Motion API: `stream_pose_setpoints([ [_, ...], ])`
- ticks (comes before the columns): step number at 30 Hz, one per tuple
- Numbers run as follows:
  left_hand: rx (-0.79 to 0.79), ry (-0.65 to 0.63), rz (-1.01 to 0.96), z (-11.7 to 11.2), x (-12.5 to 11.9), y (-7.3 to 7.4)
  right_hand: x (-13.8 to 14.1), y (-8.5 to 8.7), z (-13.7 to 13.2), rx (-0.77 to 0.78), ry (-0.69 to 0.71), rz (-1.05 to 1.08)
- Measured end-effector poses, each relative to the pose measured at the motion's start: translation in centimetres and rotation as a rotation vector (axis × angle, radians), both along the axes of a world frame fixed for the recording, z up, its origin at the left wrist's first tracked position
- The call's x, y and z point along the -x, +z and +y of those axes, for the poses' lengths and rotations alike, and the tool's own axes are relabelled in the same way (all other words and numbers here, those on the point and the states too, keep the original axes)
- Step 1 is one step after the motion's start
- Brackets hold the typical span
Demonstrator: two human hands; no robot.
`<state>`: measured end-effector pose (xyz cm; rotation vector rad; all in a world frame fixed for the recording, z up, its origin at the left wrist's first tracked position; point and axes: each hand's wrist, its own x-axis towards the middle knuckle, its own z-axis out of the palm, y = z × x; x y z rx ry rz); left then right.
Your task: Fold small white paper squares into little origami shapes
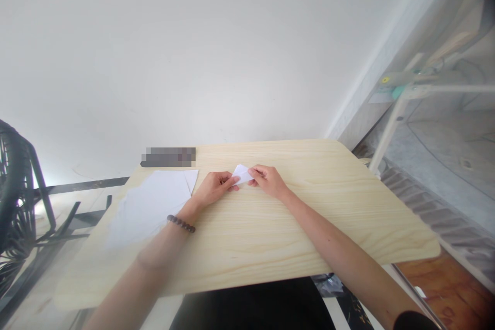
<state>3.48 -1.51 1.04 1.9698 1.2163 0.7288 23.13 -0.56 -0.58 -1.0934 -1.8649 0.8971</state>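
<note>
Wall: plain, white, softly lit, filling the upper frame. Dark skirting at left. Pale floor, lower left. Table: light wood grain, rounded corners, centre. Dark openwork chair, left edge. White bar frame, right. Reddish-brown surface, lower right.

Your left hand and right hand partly hide the small paper, and the view's left edge cuts off a dark chair.

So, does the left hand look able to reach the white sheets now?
Probably yes: the white sheets lie close by, nothing visible blocks them, but the left hand, holding the small paper, may need freeing first.
</note>
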Motion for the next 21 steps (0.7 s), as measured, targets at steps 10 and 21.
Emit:
stream_pose_setpoints([
  [10, 0.034, 0.012, -0.056, 0.43, 0.16, -0.40, -0.04, -0.28, 0.21, 0.041, 0.025, 0.036],
  [21, 0.065, 0.045, -0.066, 0.50, 0.11, -0.32, -0.05, -0.48, 0.34, 0.017, -0.049, 0.051],
])
